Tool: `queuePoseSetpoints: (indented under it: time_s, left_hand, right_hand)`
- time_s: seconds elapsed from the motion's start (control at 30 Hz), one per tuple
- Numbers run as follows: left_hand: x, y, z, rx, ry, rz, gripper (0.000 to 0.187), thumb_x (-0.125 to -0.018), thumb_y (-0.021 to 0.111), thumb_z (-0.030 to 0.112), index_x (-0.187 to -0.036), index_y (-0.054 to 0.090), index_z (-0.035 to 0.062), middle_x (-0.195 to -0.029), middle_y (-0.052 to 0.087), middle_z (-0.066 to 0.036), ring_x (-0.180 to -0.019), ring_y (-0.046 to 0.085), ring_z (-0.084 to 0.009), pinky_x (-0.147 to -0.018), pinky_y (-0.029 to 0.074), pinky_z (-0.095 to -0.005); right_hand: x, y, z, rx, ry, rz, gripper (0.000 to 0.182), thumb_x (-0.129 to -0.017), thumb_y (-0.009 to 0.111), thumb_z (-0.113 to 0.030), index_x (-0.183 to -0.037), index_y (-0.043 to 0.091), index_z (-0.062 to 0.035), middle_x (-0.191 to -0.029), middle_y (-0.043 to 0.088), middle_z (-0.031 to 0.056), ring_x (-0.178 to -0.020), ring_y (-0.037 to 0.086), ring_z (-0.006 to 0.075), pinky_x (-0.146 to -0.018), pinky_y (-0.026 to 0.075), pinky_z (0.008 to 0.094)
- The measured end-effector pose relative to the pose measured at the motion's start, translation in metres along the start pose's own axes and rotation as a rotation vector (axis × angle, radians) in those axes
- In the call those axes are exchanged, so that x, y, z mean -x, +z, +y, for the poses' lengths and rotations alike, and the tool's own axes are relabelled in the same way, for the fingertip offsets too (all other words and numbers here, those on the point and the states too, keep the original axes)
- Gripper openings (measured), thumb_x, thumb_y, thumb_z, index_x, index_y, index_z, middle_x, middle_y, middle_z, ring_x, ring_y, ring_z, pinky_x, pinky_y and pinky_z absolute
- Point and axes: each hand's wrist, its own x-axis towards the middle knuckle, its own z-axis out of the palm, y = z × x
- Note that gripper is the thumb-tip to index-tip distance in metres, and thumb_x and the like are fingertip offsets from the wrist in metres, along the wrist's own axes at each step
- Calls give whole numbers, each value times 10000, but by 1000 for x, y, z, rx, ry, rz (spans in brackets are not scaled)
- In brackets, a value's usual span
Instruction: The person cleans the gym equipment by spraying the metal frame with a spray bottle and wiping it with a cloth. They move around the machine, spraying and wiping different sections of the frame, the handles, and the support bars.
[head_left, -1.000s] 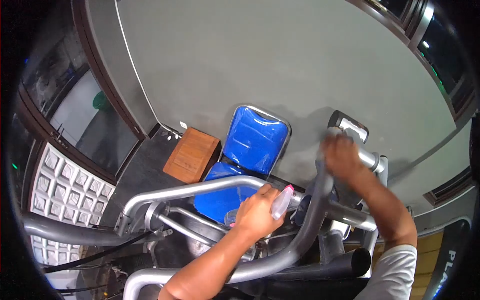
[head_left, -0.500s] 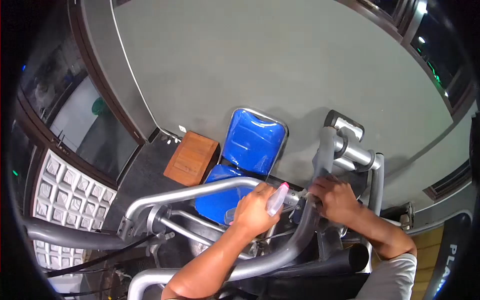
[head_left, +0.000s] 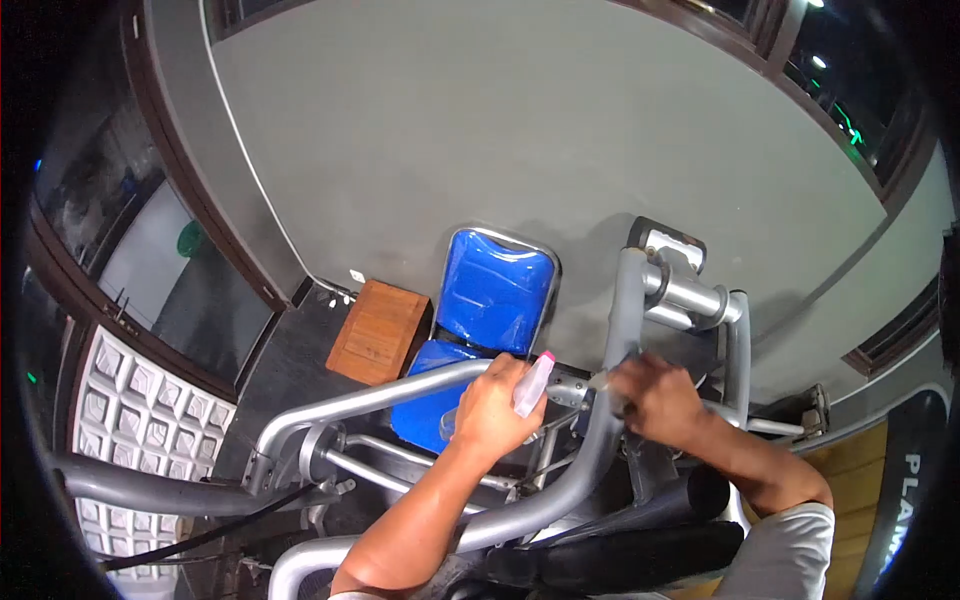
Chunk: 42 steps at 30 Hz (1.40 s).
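My left hand [head_left: 492, 412] is closed round a spray bottle [head_left: 533, 388] with a whitish head and a pink tip. Part of its clear body shows at the other side of the hand. At the upright bend of a grey tubular frame [head_left: 605, 430], part of a gym machine, is my right hand [head_left: 655, 400]. Its fingers are curled against the tube and blurred by motion. A small dark grey patch shows at the fingers, but I cannot make out what it is.
A blue padded chair [head_left: 497, 290] stands behind the machine near the wall, beside a wooden box [head_left: 378, 335]. A black padded roller [head_left: 705, 505] sits below my right arm. Another silver bar [head_left: 380, 395] crosses at left. A glass door [head_left: 190, 260] is farther left.
My right hand has shifted slightly left and down along the tube. The left hand still holds the spray bottle. The whole view has tilted a little.
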Motion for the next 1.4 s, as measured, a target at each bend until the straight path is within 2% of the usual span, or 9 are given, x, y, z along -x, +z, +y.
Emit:
queuePoseSetpoints:
  time_s: [0.17, 0.37, 0.63, 0.73, 0.97, 1.07, 1.17, 1.23, 1.4]
  left_hand:
    - [-2, 1, 4, 10, -35, -46, 154, -806, 724, 128, -922, 694, 31, -888, 649, -167, -804, 664, -398, -726, 533, -470]
    - [-3, 2, 1, -11, -29, -35, 154, -807, 733, 137, -914, 695, 33, -877, 649, -169, -811, 665, -397, -721, 531, -468]
    - [-1, 0, 4, -15, -4, -31, 139, -814, 727, 112, -924, 710, 29, -850, 640, -174, -766, 654, -389, -700, 526, -451]
    - [-2, 0, 6, -11, 2, -37, 144, -820, 731, 123, -925, 710, 26, -848, 641, -175, -773, 656, -391, -701, 524, -453]
    - [0, -1, 6, -32, -26, -75, 177, -800, 726, 165, -932, 688, 54, -928, 649, -175, -843, 665, -424, -745, 543, -496]
    - [1, -1, 7, -30, 7, -39, 142, -825, 735, 138, -916, 708, 32, -851, 643, -180, -771, 656, -393, -692, 521, -458]
    - [0, -3, 7, -17, -24, -24, 130, -824, 729, 134, -904, 707, 34, -853, 641, -182, -769, 657, -392, -692, 523, -463]
    - [4, -3, 6, -29, -82, -74, 167, -807, 722, 184, -898, 664, 57, -935, 650, -164, -857, 664, -425, -759, 538, -513]
    - [4, 3, -6, 5, -29, -68, 156, -801, 724, 154, -907, 690, 45, -908, 654, -171, -842, 668, -403, -750, 545, -475]
  right_hand:
    - [-36, 5, 34, -29, 51, 25, 267, -802, 683, -141, -1069, 674, -132, -1006, 617, 59, -1044, 632, 304, -815, 601, 462]
    - [-115, 20, 119, 155, 432, 71, 199, -863, 600, -112, -1037, 697, -101, -1105, 659, 81, -1035, 647, 329, -799, 602, 480]
    - [-46, -5, 20, -48, 115, 7, 173, -808, 653, -135, -968, 687, -78, -1016, 633, 78, -1010, 648, 316, -787, 606, 466]
    - [-29, -12, 0, -100, 52, -50, 311, -694, 733, -99, -1000, 677, -107, -1005, 597, 69, -995, 641, 295, -770, 607, 437]
    - [-71, 2, 60, 160, 130, 49, 170, -828, 642, -134, -984, 701, -105, -1025, 630, 48, -1009, 643, 283, -774, 615, 435]
    - [-105, 10, 111, 221, 410, 15, 244, -851, 632, -151, -1085, 682, -100, -1125, 668, 100, -1062, 656, 326, -801, 601, 466]
    - [-84, 35, 109, 64, 374, 185, 366, -779, 698, -111, -1142, 653, -95, -1140, 665, 144, -995, 676, 386, -806, 595, 504]
    - [-53, 16, 65, -20, 392, -57, 235, -848, 652, -181, -1073, 675, -118, -1124, 684, 137, -1024, 685, 356, -728, 609, 493]
    - [-24, -7, 25, 56, 103, 70, 213, -848, 681, -243, -1014, 660, -110, -1042, 659, 105, -988, 689, 316, -719, 611, 479]
